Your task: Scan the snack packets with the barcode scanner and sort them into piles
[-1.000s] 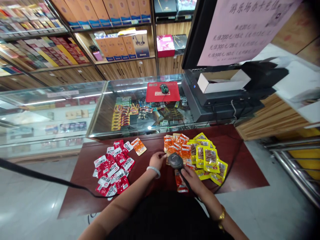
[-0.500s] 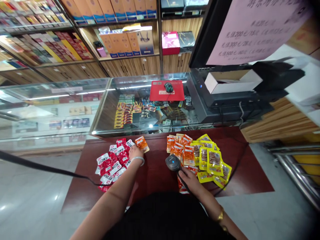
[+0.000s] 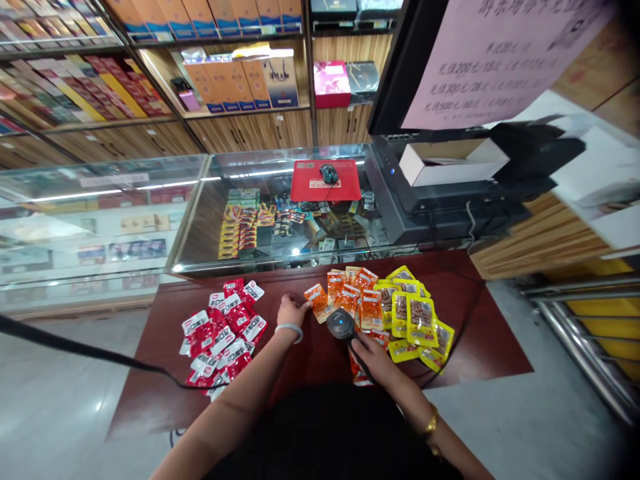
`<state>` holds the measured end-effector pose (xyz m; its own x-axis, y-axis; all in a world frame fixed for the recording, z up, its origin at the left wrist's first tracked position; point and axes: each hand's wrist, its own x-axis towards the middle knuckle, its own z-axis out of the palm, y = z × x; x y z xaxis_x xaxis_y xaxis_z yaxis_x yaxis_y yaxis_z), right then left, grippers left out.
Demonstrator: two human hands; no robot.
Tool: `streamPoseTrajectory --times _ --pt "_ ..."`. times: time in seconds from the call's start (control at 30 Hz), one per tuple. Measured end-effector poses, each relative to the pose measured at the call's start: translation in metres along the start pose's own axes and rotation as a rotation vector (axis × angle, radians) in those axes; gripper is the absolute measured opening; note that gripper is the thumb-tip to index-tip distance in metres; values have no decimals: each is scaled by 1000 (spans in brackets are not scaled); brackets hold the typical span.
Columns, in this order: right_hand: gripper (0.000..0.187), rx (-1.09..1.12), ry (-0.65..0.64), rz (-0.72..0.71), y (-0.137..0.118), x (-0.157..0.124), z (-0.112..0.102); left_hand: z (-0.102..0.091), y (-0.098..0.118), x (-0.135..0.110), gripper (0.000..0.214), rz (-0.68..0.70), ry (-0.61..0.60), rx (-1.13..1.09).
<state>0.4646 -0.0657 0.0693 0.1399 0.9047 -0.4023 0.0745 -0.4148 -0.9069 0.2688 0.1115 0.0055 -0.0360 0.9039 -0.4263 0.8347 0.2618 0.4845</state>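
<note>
My left hand (image 3: 293, 313), a pale bangle at its wrist, pinches the edge of a single orange snack packet (image 3: 317, 302) just above the table. My right hand (image 3: 374, 355) is wrapped round the handle of a dark barcode scanner (image 3: 341, 323), whose head shows a small blue light. Beyond and beside the scanner lies a pile of orange packets (image 3: 371, 309). Yellow-edged snack packets (image 3: 421, 321) overlap to the right of these. Red and white packets (image 3: 231, 327) are heaped to the left of my left hand.
The dark red table (image 3: 480, 333) meets a glass display counter (image 3: 200, 230) holding small goods. A red mouse pad (image 3: 305, 183) with a mouse (image 3: 329, 174) rests on the glass. At the right stand a white open box (image 3: 445, 172) and a monitor bearing a pink sign (image 3: 480, 73).
My left hand has moved right, away from the red and white packets, bringing the single orange packet close to the scanner. My right hand keeps its hold on the scanner. The view has shifted slightly.
</note>
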Motion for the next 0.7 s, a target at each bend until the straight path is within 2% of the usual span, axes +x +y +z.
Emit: streamPoseTrajectory --times 0.07,0.1,0.2,0.27,0.33,0.43,0.57,0.7 --pt "52 17 -2 -6 2 -1 -1 0 15 -3 80 44 30 54" --pt "53 24 -6 -9 4 -2 -1 0 22 -3 85 82 28 108" --pt "52 14 -6 -15 7 -5 -2 2 38 0 77 148 -39 304" --pt "51 -11 5 -4 10 -7 -3 4 41 4 68 155 -64 390" --pt "50 -31 15 8 13 -9 -5 4 37 8 59 164 -83 385" --pt "49 -41 18 5 16 -11 -7 -2 23 11 44 142 -126 244" --pt "49 -24 -9 -45 13 -11 -6 -21 -1 7 37 67 -100 51" --pt "53 22 -49 -14 7 -10 1 -41 -11 -9 33 109 -152 -44"
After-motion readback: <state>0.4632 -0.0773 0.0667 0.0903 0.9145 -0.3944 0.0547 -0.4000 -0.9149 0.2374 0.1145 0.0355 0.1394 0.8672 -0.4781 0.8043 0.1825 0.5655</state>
